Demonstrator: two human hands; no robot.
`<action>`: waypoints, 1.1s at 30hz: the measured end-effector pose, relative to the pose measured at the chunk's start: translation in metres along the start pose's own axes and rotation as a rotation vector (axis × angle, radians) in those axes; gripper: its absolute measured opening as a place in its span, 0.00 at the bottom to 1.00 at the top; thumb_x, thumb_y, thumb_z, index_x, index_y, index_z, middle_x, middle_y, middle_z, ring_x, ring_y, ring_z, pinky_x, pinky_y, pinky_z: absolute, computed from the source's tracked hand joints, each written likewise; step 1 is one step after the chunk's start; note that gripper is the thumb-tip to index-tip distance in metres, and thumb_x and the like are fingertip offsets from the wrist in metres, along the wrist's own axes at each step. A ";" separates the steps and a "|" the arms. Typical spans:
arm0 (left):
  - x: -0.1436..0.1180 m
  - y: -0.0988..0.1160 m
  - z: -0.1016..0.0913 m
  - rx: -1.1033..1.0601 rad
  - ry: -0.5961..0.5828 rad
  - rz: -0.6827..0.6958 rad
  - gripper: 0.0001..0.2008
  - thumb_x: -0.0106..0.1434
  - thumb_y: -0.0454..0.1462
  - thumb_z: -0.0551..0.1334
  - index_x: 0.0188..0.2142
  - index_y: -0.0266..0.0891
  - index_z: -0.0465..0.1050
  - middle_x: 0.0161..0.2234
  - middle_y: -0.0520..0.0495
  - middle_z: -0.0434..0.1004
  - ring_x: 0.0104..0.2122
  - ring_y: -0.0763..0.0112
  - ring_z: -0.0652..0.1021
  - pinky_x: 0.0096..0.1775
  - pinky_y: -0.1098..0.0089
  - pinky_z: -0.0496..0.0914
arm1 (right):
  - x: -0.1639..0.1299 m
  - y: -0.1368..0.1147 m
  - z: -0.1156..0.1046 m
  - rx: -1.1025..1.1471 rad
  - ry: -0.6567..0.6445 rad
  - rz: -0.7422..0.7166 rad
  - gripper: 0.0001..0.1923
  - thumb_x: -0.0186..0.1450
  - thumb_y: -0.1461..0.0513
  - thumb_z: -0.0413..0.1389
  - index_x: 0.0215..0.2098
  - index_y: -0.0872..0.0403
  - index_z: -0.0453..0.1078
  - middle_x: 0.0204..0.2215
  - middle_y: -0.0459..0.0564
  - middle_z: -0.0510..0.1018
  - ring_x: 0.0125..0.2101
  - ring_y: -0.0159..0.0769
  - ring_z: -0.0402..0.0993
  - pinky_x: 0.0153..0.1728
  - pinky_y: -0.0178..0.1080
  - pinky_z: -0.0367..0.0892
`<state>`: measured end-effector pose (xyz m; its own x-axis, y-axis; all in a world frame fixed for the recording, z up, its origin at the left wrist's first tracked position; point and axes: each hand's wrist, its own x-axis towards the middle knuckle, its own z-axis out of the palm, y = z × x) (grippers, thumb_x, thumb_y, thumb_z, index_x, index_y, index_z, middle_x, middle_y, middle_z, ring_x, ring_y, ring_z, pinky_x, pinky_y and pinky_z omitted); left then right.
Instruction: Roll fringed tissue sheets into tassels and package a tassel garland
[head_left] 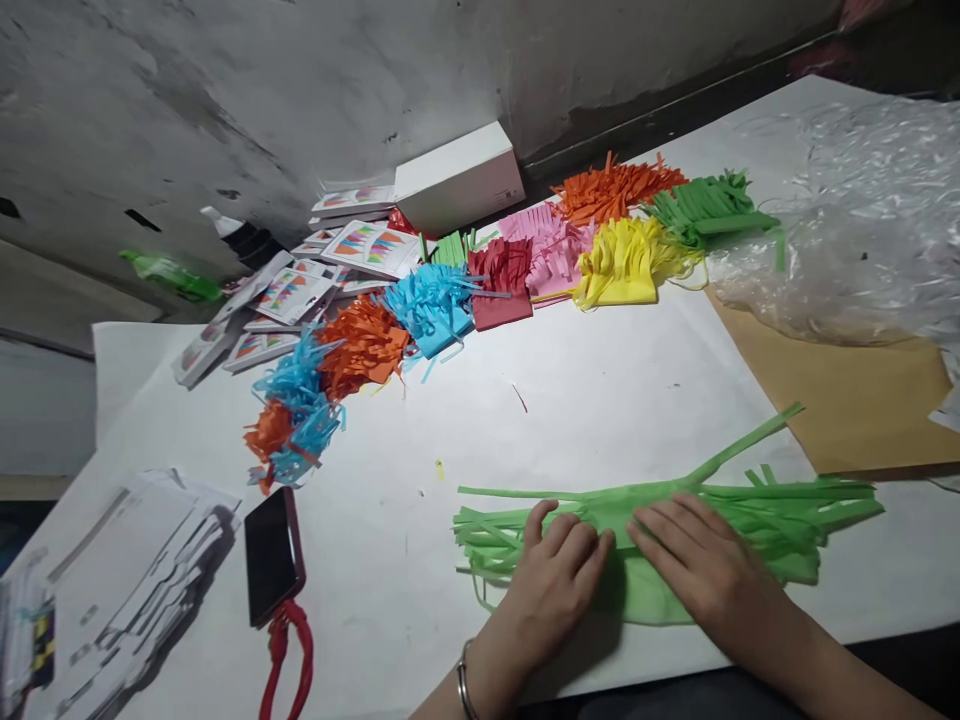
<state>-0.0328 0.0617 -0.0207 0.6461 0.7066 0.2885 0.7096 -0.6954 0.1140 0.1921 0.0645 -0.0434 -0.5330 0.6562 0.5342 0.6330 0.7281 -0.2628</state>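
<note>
A light green sheet of tissue paper cut into long fringes point(780, 515) lies flat near the table's front edge. My left hand point(551, 585) rests on its left half with the fingers curled down onto the paper. Beside it, my right hand point(694, 560) lies flat on the middle of the sheet, fingers together and pointing left. Both hands press on the paper and neither grips it. A metal bangle circles my left wrist.
Folded fringed paper bundles point(626, 265) in orange, blue, red, pink, yellow and green curve across the white table cover point(600, 400). A white box point(459, 178) and printed cards point(289, 290) sit behind. A phone point(271, 555), clear plastic bag point(847, 220) and brown paper point(855, 400) lie nearby.
</note>
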 end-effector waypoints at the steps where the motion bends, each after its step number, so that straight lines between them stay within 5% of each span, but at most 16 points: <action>1: 0.001 0.000 0.001 0.005 -0.015 -0.004 0.11 0.73 0.29 0.55 0.49 0.37 0.73 0.35 0.49 0.78 0.37 0.65 0.74 0.58 0.53 0.59 | -0.001 -0.001 0.001 0.005 0.002 -0.023 0.19 0.74 0.72 0.44 0.47 0.64 0.78 0.44 0.58 0.83 0.48 0.47 0.74 0.59 0.51 0.60; 10: -0.026 -0.025 -0.019 0.148 -0.149 -0.393 0.14 0.61 0.23 0.62 0.40 0.44 0.74 0.42 0.47 0.81 0.43 0.57 0.78 0.54 0.48 0.63 | -0.008 0.006 -0.005 0.000 -0.039 -0.049 0.20 0.72 0.75 0.44 0.49 0.62 0.77 0.45 0.55 0.84 0.48 0.44 0.77 0.54 0.48 0.67; 15: -0.066 -0.043 -0.048 0.271 -0.229 -0.555 0.11 0.65 0.31 0.61 0.44 0.46 0.76 0.46 0.42 0.82 0.43 0.50 0.80 0.49 0.40 0.67 | -0.009 0.006 -0.004 0.002 -0.035 -0.029 0.20 0.71 0.75 0.44 0.49 0.61 0.77 0.45 0.55 0.84 0.47 0.43 0.78 0.51 0.47 0.70; 19: -0.071 -0.046 -0.062 0.400 -0.181 -0.639 0.14 0.68 0.33 0.58 0.51 0.43 0.72 0.53 0.35 0.79 0.47 0.45 0.80 0.48 0.36 0.69 | -0.011 0.007 -0.004 0.004 -0.027 -0.035 0.19 0.71 0.76 0.45 0.49 0.63 0.77 0.45 0.56 0.84 0.46 0.45 0.79 0.50 0.48 0.71; 25: -0.019 -0.008 -0.044 0.133 0.095 -0.392 0.17 0.70 0.37 0.61 0.57 0.37 0.69 0.57 0.31 0.73 0.57 0.48 0.72 0.57 0.44 0.67 | -0.011 0.007 -0.005 0.024 -0.018 -0.021 0.19 0.71 0.76 0.45 0.50 0.63 0.76 0.47 0.58 0.83 0.48 0.45 0.79 0.50 0.48 0.71; 29: 0.010 0.018 -0.011 -0.079 0.051 -0.090 0.11 0.71 0.32 0.61 0.52 0.41 0.73 0.49 0.46 0.81 0.55 0.60 0.74 0.66 0.50 0.52 | -0.015 0.006 -0.007 0.063 0.021 -0.091 0.20 0.72 0.74 0.44 0.54 0.65 0.73 0.51 0.60 0.81 0.55 0.46 0.74 0.55 0.48 0.68; 33: 0.007 0.017 0.004 -0.118 -0.024 -0.065 0.07 0.73 0.31 0.58 0.44 0.40 0.75 0.38 0.51 0.83 0.43 0.65 0.76 0.58 0.56 0.58 | -0.027 0.009 -0.005 0.065 -0.023 -0.067 0.21 0.72 0.75 0.42 0.53 0.63 0.74 0.50 0.59 0.81 0.55 0.45 0.74 0.58 0.51 0.66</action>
<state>-0.0152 0.0549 -0.0206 0.6073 0.7529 0.2537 0.7133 -0.6573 0.2432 0.2152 0.0525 -0.0565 -0.5864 0.6094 0.5337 0.5582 0.7814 -0.2789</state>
